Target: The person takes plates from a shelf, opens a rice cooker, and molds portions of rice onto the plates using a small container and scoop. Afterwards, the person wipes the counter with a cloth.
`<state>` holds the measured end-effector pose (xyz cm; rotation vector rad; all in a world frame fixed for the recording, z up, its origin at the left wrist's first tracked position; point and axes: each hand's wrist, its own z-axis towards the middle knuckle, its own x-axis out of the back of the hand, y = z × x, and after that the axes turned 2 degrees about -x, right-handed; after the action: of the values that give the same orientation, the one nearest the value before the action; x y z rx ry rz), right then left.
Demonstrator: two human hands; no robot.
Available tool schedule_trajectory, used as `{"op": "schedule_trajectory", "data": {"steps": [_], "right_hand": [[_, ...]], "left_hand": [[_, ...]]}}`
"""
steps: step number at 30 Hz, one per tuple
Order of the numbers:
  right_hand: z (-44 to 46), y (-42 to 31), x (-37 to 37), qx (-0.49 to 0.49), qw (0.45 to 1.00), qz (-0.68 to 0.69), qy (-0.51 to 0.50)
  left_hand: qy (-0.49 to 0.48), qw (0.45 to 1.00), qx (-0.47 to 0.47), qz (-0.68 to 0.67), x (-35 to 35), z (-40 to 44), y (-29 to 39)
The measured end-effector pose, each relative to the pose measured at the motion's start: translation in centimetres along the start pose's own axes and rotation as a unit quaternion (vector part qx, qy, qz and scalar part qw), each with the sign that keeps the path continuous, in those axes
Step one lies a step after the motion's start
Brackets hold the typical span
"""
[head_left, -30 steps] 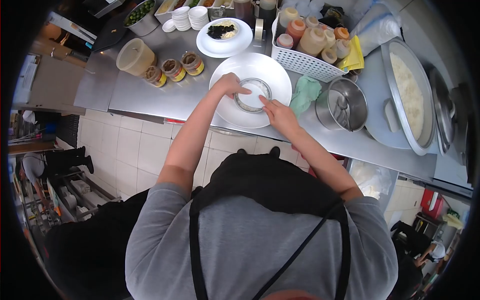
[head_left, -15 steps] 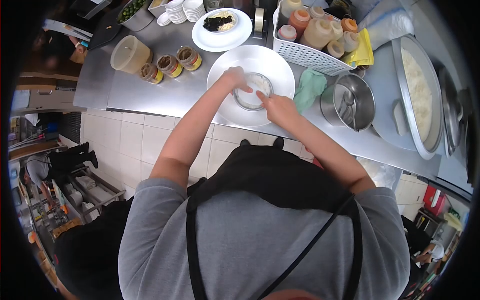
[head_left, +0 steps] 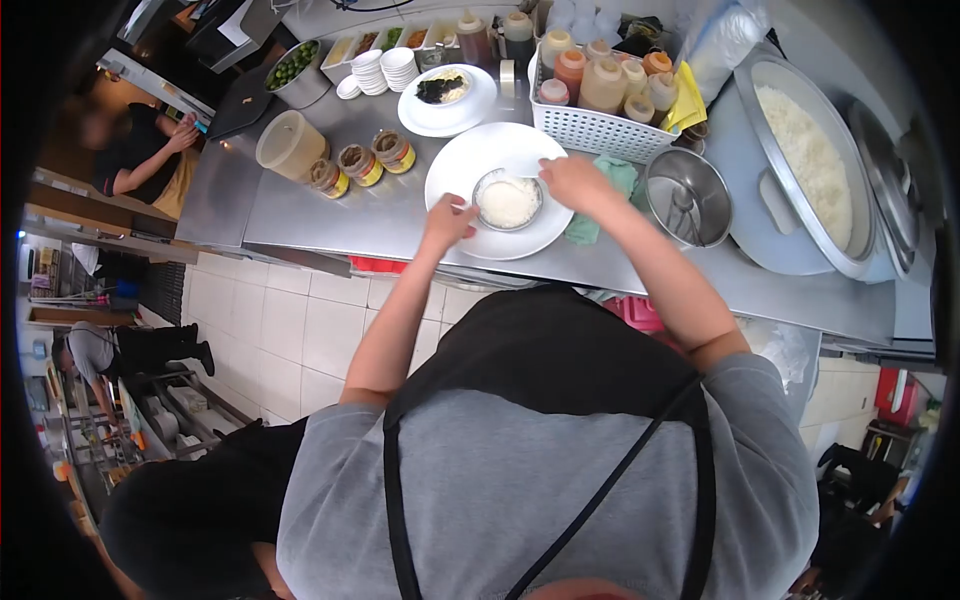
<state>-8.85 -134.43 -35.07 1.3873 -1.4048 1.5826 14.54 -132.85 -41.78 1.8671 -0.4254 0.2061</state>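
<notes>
On a wide white plate (head_left: 452, 172) sits a round metal ring or bowl (head_left: 479, 218) filled with white rice (head_left: 509, 203). My left hand (head_left: 447, 222) is at the lower left of the plate, its curled fingertips close to the ring's left side. My right hand (head_left: 578, 184) is over the plate's right part, fingers pinched together beside the ring's upper right edge. A pale, thin edge seems to show near the fingers, but what either hand pinches is too small to make out.
A green cloth (head_left: 584, 229) and a steel pot (head_left: 728, 200) with utensils lie right of the plate. Beyond are a basket (head_left: 606, 128) of sauce bottles and a large rice tub (head_left: 855, 265). Opened jars (head_left: 360, 165) stand left. A person (head_left: 150, 160) is at far left.
My hands were together over the rice, fingers on its surface. They have moved apart, left hand leftward and right hand rightward, uncovering the rice. The head view has shifted.
</notes>
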Motion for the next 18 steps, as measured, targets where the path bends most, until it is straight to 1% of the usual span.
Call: {"op": "schedule_trajectory", "data": {"steps": [2, 4, 5, 7, 8, 10, 11, 12, 14, 15, 18], "right_hand": [[-0.5, -0.3, -3.5, -0.011, 1.000, -0.010, -0.001], [-2.4, -2.3, -5.4, -0.020, 0.998, -0.002, 0.055], [-2.3, -2.6, -5.2, -0.017, 0.998, -0.003, 0.052], [-3.0, -3.5, -4.3, -0.024, 0.999, -0.005, -0.026], [-2.4, -3.1, -3.9, -0.022, 0.999, -0.005, -0.025], [0.2, -1.6, -1.8, 0.108, 0.991, -0.046, -0.069], [1.2, -1.5, -1.1, 0.075, 0.990, -0.036, -0.115], [1.3, -2.1, -1.2, 0.075, 0.990, -0.038, -0.116], [0.7, -3.7, -2.3, 0.027, 0.998, -0.012, -0.055], [-0.5, -4.1, -3.6, 0.017, 0.999, -0.006, -0.034], [0.1, -3.0, -4.5, 0.026, 0.998, 0.004, -0.054]], "left_hand": [[-0.004, 0.999, 0.015, -0.029, -1.6, -0.9, 1.0], [0.027, 0.980, 0.036, -0.193, -2.7, -0.5, 0.6], [0.014, 0.977, 0.053, -0.205, -2.5, -0.2, 0.7], [0.010, 0.974, 0.065, -0.215, -2.3, -0.4, 0.9], [0.002, 0.973, 0.069, -0.221, -2.2, -0.5, 1.1], [-0.012, 0.972, 0.078, -0.223, -1.9, 0.0, 0.8], [-0.028, 0.970, 0.092, -0.225, -1.8, 0.5, 0.6], [-0.028, 0.969, 0.092, -0.227, -1.7, 0.6, 0.7], [-0.035, 0.962, 0.093, -0.255, -1.6, 0.4, 0.7], [-0.034, 0.962, 0.093, -0.255, -1.5, 0.3, 0.7], [-0.036, 0.961, 0.100, -0.256, -1.8, 0.2, 0.8]]}}
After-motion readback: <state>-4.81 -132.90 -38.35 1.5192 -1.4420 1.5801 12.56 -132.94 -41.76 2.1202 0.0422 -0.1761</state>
